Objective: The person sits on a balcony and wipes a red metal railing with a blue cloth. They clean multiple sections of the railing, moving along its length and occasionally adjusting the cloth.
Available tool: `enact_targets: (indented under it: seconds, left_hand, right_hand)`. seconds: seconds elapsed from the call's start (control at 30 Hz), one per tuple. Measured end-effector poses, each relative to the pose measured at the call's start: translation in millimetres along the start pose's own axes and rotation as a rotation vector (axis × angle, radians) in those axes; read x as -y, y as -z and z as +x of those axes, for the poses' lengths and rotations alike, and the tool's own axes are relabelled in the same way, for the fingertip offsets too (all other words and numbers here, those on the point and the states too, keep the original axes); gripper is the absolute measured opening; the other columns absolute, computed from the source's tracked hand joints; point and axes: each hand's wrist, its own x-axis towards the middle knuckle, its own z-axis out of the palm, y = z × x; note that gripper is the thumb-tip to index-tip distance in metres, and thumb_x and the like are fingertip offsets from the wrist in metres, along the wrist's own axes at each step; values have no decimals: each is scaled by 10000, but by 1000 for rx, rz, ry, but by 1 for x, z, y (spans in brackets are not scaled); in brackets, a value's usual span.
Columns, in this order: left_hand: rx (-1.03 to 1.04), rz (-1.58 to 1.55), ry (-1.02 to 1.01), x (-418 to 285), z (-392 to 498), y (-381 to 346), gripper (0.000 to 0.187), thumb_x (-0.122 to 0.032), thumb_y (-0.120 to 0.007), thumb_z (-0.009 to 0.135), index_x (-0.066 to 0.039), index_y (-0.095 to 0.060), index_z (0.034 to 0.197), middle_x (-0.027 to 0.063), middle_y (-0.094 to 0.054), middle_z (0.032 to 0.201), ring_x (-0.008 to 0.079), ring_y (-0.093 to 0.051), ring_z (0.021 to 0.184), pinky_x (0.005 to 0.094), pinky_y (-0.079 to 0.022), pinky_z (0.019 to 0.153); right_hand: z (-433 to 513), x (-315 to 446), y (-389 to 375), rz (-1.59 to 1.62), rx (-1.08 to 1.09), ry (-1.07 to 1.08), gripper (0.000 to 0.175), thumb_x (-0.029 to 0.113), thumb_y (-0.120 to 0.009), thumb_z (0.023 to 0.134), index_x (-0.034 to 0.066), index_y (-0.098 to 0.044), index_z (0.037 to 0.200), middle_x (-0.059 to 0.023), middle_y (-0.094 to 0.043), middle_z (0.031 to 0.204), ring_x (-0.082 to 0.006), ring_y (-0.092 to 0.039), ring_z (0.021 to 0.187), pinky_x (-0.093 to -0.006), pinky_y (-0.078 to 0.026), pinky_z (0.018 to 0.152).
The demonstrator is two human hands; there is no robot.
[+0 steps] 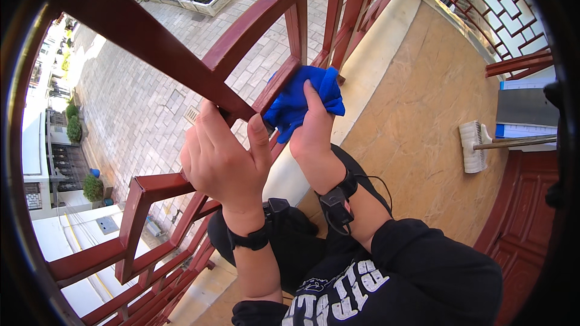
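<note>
My left hand (226, 154) is closed around a dark red painted bar of the balcony railing (167, 40), its thumb lying along the near side. To its right, my right hand (315, 129) holds a bunched blue cloth (294, 99) against a short railing bar, thumb on top of the cloth. The cloth hides most of the right fingers and part of the bar. Both wrists wear black straps with small devices.
A pale stone ledge (376, 50) runs under the railing beside the tan floor (421, 99). A white-headed broom or brush (473, 147) stands at the right, near a dark red panelled door (528, 199). Paving lies far below, beyond the railing.
</note>
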Motion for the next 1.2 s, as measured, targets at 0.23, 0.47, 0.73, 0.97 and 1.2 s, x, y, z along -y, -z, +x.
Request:
enact_targets:
  seconds: [0.23,0.47,0.73,0.97,1.2]
  left_hand:
    - [-2,-7,-10,2,-1,-1,561,-552,-470,1052,-29,-644,1153,19,-669,791,164,-631,689,305,-437,633]
    - [-9,22,4,-1,0,-2,542,-533,-487,1048,-24,-657,1129,25,-668,777,168,-645,698,301,-448,642]
    - [29,10,29,-4,1,1,509,-509,-514,1048,-28,-651,1145,11,-688,795,167,-647,707,305,-444,649]
    - [5,44,24,-4,0,-1,515,-518,-500,1054,-33,-647,1145,29,-696,793,197,-654,688,328,-470,643]
    - [32,53,78,-13,1,0,526,-481,-401,1100,-6,-627,1079,118,-687,812,353,-682,736,434,-531,688]
  right_hand:
    - [48,-51,46,-227,-425,-89,375,206,-698,992,106,-542,1319,-73,-646,1255,-188,-665,1068,-347,-544,915]
    - [58,-4,59,-143,-317,24,465,146,-716,964,90,-522,1384,-68,-609,1356,-222,-639,1168,-377,-553,957]
    - [14,0,20,-58,101,-181,416,270,-604,1044,127,-529,1428,-55,-640,1330,-225,-636,1174,-403,-515,1014]
    - [3,-10,11,-9,425,-150,451,337,-532,1098,115,-489,1488,-46,-604,1407,-179,-597,1253,-356,-484,1076]
    - [27,-44,74,-580,612,-9,547,172,-658,1017,39,-447,1505,-100,-614,1386,-172,-583,1230,-335,-459,1084]
